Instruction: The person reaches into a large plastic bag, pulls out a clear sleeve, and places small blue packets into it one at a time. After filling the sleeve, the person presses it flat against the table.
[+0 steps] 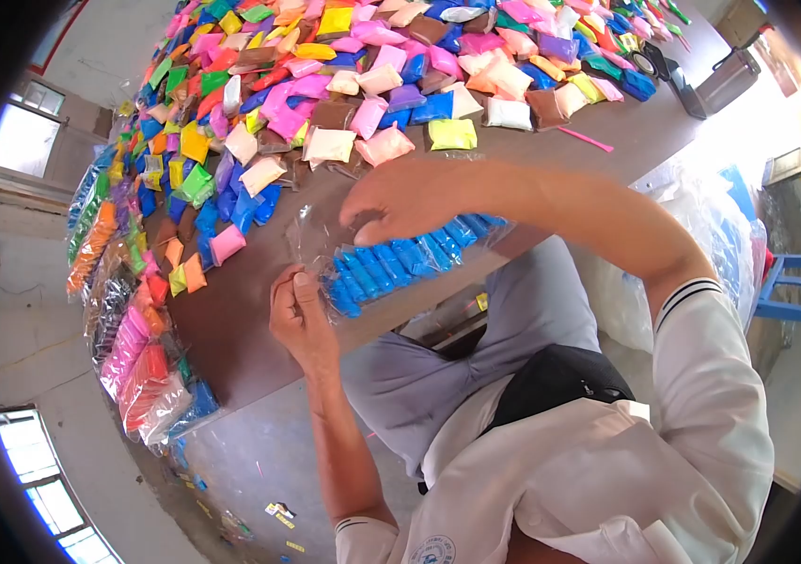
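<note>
Shines as thin, crinkled, see-through plastic on the clear bag (306, 230) toward ten, and as glossy film on the blue packets (396, 266) at the dial's centre, the coloured packets (386, 80) at twelve and the wrapped bundles (95, 246) at nine. Looks smooth, nearly matt, on the tabletop (241, 357) at eight. Turns to matt, creased cloth on the trousers (543, 299) at four.

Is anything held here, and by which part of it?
The left hand seems to pinch the clear bag by its left edge; whether the right hand grips anything cannot be told.
</note>
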`<state>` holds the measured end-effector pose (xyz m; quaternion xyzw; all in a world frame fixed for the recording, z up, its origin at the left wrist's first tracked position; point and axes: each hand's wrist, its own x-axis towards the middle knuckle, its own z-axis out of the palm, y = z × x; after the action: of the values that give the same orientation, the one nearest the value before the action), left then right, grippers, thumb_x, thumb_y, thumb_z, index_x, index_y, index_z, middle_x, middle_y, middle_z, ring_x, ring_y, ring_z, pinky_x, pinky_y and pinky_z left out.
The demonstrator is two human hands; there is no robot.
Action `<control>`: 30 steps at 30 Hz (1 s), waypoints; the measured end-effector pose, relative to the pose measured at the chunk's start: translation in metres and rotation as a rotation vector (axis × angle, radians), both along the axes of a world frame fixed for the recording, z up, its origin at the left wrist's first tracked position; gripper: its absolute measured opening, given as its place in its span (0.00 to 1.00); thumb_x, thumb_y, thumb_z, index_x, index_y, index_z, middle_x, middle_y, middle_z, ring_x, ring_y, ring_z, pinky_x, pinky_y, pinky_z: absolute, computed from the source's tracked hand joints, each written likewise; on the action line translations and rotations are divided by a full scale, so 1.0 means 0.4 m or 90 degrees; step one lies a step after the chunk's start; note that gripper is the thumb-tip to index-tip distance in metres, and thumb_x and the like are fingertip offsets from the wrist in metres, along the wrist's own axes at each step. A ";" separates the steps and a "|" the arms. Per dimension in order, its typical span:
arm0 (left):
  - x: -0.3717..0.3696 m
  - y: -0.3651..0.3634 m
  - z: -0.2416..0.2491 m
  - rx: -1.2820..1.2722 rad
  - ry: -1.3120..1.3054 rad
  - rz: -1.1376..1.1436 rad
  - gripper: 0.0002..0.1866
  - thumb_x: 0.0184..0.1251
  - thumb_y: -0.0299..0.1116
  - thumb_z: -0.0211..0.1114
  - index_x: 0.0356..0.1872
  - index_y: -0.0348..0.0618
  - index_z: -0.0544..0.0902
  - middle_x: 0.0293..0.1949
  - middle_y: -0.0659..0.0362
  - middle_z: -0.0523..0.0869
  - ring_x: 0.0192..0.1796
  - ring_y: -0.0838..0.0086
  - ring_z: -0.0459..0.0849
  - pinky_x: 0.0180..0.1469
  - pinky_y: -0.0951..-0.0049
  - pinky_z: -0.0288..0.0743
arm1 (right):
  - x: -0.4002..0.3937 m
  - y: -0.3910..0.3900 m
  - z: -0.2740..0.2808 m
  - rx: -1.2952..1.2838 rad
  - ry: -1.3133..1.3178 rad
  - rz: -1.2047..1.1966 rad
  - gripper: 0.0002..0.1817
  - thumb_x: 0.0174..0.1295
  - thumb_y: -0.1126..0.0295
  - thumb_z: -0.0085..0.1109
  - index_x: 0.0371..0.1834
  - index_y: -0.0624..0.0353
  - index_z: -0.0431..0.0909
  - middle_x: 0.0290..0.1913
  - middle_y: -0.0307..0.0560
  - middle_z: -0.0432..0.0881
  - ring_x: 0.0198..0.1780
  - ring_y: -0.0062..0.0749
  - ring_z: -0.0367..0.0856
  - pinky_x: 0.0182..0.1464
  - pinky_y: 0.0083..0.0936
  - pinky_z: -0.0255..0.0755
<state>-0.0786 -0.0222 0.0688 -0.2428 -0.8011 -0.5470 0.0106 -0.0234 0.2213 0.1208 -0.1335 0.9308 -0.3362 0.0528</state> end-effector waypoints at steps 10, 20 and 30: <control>-0.050 -0.069 -0.091 0.051 -0.006 0.068 0.17 0.77 0.37 0.56 0.36 0.32 0.83 0.36 0.57 0.85 0.37 0.76 0.81 0.42 0.76 0.74 | -0.085 -0.118 -0.013 -0.096 -0.068 0.135 0.17 0.60 0.63 0.65 0.49 0.59 0.84 0.47 0.52 0.86 0.49 0.45 0.83 0.51 0.37 0.75; -0.035 -0.062 -0.084 0.059 -0.002 0.051 0.17 0.77 0.38 0.56 0.38 0.32 0.84 0.35 0.57 0.85 0.38 0.76 0.81 0.44 0.76 0.74 | -0.111 -0.122 -0.036 -0.124 -0.171 0.082 0.13 0.63 0.67 0.60 0.48 0.61 0.84 0.42 0.47 0.87 0.45 0.35 0.83 0.48 0.32 0.74; -0.033 -0.057 -0.086 0.041 0.051 0.035 0.15 0.76 0.34 0.57 0.35 0.29 0.82 0.37 0.56 0.84 0.34 0.75 0.80 0.39 0.74 0.73 | -0.108 -0.108 -0.039 -0.204 -0.184 0.132 0.17 0.58 0.70 0.58 0.49 0.61 0.84 0.44 0.45 0.87 0.44 0.28 0.81 0.47 0.27 0.74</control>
<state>-0.0919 -0.0450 0.0342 -0.2422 -0.7883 -0.5619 0.0653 -0.0665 0.1779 0.1052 -0.1853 0.8298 -0.4880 0.1976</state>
